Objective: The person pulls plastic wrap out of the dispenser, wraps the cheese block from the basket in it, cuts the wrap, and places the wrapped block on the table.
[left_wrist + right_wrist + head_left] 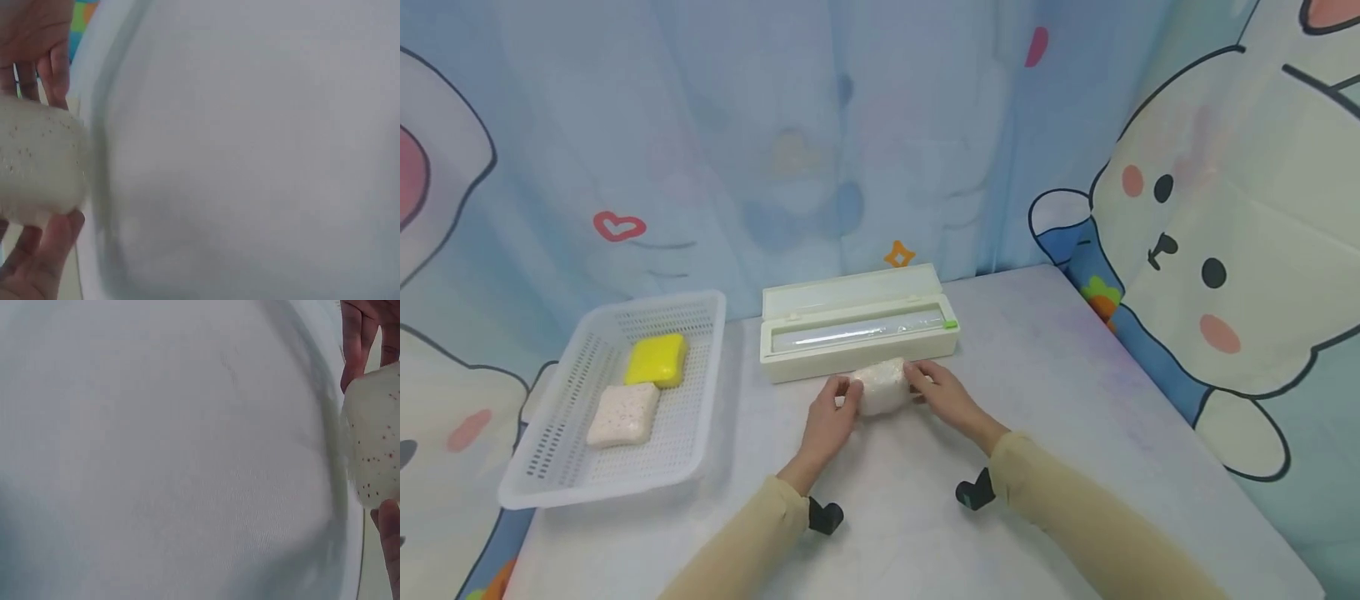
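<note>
Between both hands is a pale, speckled, block-shaped piece (881, 387) with a shiny, clear-film-like surface, held just above the table in front of the cling film box. My left hand (829, 421) pinches its left end, thumb toward me. At the right end, my right hand (951, 400) grips it with thumb and fingers. Both wrist views show the speckled block (40, 162) (378, 437) at the frame's edge, with fingers at two opposite ends. The cling film box (859, 343) stands with its lid raised, a roll of clear film (857, 330) inside.
A white perforated basket (703, 400) stands to the left. In it lie a yellow block (657, 360) and a pale speckled block (622, 415), touching each other. Under everything is a white-covered table (1075, 433), with a printed curtain (715, 125) behind it.
</note>
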Motion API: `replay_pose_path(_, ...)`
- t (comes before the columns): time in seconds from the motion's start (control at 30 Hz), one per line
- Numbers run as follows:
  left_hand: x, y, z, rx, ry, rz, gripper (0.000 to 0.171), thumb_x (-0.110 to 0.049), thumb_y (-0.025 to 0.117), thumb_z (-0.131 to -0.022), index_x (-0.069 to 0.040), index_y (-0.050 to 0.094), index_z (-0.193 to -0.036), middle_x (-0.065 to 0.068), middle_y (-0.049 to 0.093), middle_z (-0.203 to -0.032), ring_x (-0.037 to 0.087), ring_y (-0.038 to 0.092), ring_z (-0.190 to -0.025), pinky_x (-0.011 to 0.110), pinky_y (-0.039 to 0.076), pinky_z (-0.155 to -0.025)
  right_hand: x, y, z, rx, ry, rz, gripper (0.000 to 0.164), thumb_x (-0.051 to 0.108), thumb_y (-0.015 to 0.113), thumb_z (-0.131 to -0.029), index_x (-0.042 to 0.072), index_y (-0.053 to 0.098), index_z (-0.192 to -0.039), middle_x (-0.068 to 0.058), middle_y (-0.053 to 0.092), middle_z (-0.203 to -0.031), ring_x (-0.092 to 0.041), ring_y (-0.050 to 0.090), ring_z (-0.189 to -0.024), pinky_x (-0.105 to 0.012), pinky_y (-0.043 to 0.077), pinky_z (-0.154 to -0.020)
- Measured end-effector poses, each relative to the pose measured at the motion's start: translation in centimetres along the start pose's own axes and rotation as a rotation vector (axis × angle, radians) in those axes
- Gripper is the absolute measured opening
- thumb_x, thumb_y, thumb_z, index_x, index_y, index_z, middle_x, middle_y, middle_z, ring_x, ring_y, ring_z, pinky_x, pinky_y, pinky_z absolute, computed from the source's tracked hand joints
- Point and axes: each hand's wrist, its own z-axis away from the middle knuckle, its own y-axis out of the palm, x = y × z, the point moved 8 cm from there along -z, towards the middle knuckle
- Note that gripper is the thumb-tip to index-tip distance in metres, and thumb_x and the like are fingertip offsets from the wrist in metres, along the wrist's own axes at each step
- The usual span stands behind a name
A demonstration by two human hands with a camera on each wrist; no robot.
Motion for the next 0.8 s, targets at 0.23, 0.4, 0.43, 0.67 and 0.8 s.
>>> replay_pose_path(0.23, -0.7, -0.3, 0.3, -0.009, -0.047, -0.056, 0.042, -0.025, 0.046, -0.109, 0.0, 0.052, -0.142, 0.023, 0.067, -0.13, 0.029, 0.072, -0.102, 0.039, 0.06, -0.082, 0.6, -0.2, 0.1, -0.04, -0.029, 0.091, 0.046, 0.02, 0.056, -0.105, -0.002, 0.052, -0.144, -0.02, 0.061, -0.138, -0.027, 0.066, -0.107, -0.032, 0.059, -0.082)
replay_pose_path(0.4, 0.1, -0.1, 0.7, -0.002, -0.09, -0.071, 0.03, -0.017, 0.057, -0.102, -0.002, 0.057, -0.128, 0.019, 0.071, -0.117, 0.023, 0.074, -0.091, 0.033, 0.061, -0.074, 0.2, 0.0, 0.4, -0.082, -0.026, 0.137, 0.039, 0.018, 0.062, -0.101, -0.003, 0.061, -0.134, -0.016, 0.071, -0.117, -0.019, 0.068, -0.09, -0.027, 0.057, -0.074)
replay_pose_path(0.43, 0.3, -0.1, 0.8, 0.005, -0.104, -0.076, 0.029, -0.018, 0.058, -0.101, -0.002, 0.058, -0.126, 0.018, 0.072, -0.114, 0.022, 0.073, -0.087, 0.032, 0.06, -0.071, -0.1, 0.1, 0.6, -0.082, -0.019, 0.136, 0.037, 0.018, 0.063, -0.1, -0.003, 0.062, -0.131, -0.016, 0.072, -0.113, -0.019, 0.069, -0.088, -0.028, 0.058, -0.073)
replay_pose_path(0.67, 1.5, 0.8, 2.1, 0.07, -0.168, -0.111, 0.025, -0.021, 0.059, -0.098, -0.002, 0.063, -0.115, 0.014, 0.069, -0.106, 0.015, 0.067, -0.074, 0.026, 0.053, -0.063, -2.5, 1.1, 1.8, -0.073, 0.067, 0.205, 0.03, 0.019, 0.065, -0.099, 0.0, 0.067, -0.121, -0.01, 0.072, -0.098, -0.016, 0.065, -0.082, -0.029, 0.056, -0.072)
replay_pose_path(0.8, 1.9, 1.3, 2.6, 0.097, -0.162, -0.132, 0.025, -0.021, 0.059, -0.099, -0.002, 0.062, -0.114, 0.012, 0.069, -0.099, 0.014, 0.065, -0.071, 0.026, 0.051, -0.062, -3.0, 1.4, 2.2, -0.067, 0.077, 0.235, 0.029, 0.02, 0.065, -0.099, 0.0, 0.068, -0.12, -0.009, 0.073, -0.1, -0.016, 0.065, -0.085, -0.03, 0.057, -0.074)
